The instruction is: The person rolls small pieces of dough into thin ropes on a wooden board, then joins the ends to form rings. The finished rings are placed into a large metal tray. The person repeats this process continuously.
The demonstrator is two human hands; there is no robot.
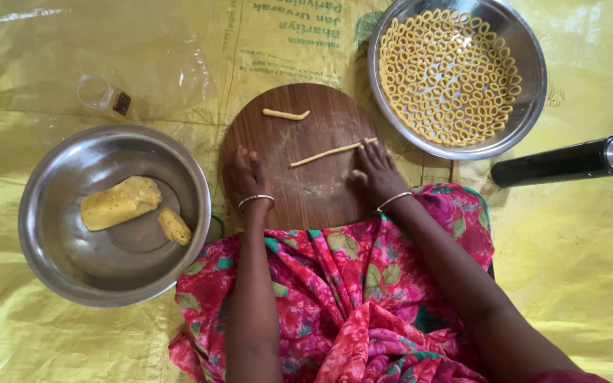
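Yellow dough rope [326, 154] is lying soft, thin, prob. tearing easily; right hand [375, 172] is touching its end, flat, unclenched; left hand [250, 177] is resting flat on board [306, 198]; lift w/ both ends.

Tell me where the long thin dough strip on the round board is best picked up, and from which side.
Take the long dough strip near its middle, pinching lightly across its width from above. It lies flat and slanted on the wooden board, thin and probably soft, so lifting one end might stretch or break it. The right hand sits by its far end; the left hand rests on the board.
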